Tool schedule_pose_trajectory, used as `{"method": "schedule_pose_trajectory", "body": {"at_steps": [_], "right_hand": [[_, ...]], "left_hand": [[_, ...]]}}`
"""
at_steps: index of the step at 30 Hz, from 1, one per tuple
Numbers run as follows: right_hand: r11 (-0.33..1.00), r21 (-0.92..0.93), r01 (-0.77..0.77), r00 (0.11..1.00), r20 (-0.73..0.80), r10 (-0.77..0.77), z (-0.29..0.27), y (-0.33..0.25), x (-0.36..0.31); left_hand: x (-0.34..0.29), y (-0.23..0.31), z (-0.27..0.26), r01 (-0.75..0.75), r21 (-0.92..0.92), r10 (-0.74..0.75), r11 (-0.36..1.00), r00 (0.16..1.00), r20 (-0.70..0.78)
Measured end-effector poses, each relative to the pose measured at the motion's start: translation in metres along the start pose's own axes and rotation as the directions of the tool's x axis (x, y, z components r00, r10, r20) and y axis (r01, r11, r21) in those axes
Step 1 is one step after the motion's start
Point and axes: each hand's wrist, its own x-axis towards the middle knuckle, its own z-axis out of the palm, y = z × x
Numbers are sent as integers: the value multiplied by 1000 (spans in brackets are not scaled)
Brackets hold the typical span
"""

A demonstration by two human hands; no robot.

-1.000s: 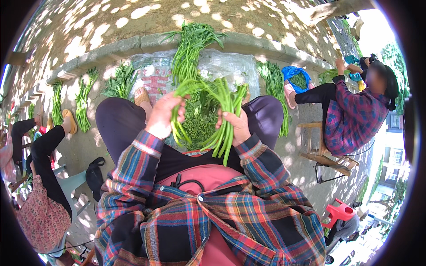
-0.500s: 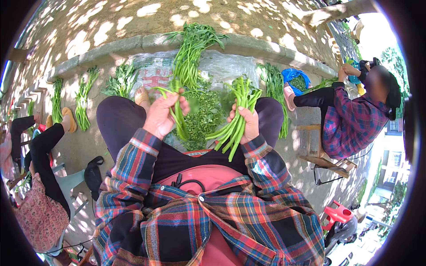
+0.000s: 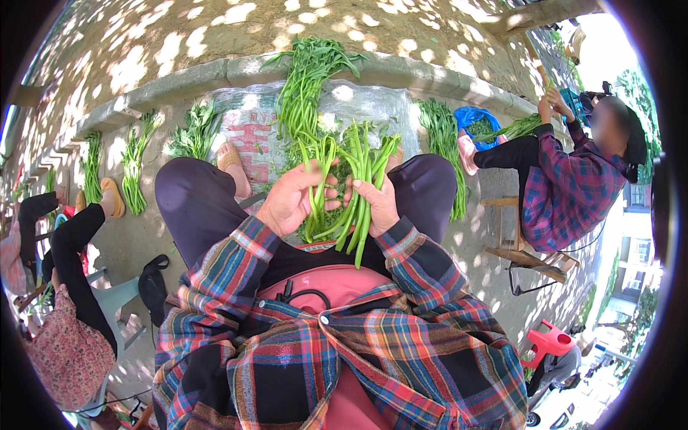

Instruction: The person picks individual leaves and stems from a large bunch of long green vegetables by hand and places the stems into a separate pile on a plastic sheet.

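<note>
Between my knees my right hand (image 3: 380, 203) is closed round a bunch of green vegetable stalks (image 3: 364, 166), its cut ends pointing down toward my lap. Just left of it, my left hand (image 3: 288, 203) grips a smaller clutch of green stalks (image 3: 317, 202). The two clutches nearly touch side by side. Beyond my hands a large heap of long leafy greens (image 3: 304, 93) lies on a plastic sheet (image 3: 247, 136). Loose trimmed leaves are partly hidden under my hands.
A low concrete curb (image 3: 208, 74) runs behind the sheet. Bundles of greens lie on the ground at left (image 3: 136, 168) and right (image 3: 441, 136). To the right, a seated co-worker (image 3: 573, 186) handles greens near a blue bag (image 3: 479, 122). Another person (image 3: 72, 330) sits at left.
My hands have come closer together, bringing the left hand's stalks beside the right hand's bunch. The co-worker at right has shifted their hands and now has greens stretched over the blue bag.
</note>
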Motion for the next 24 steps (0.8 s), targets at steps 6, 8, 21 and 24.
{"method": "schedule_pose_trajectory", "body": {"at_steps": [6, 8, 21, 24], "right_hand": [[1000, -4, -18, 1000, 22, 18, -7, 4, 2], [1000, -2, -20, 1000, 19, 20, -7, 4, 2], [1000, -22, -19, 991, 129, 22, 1, 2, -1], [1000, -29, 2, 986, 167, 3, -1, 4, 1]], "left_hand": [[0, -4, -4, -34, 73, 38, 997, 998, -51], [1, -6, -7, -47, 86, 53, 995, 996, -68], [14, -15, -1, -94, 323, 178, 942, 954, -240], [14, -13, 4, -84, 371, 185, 925, 952, -245]]}}
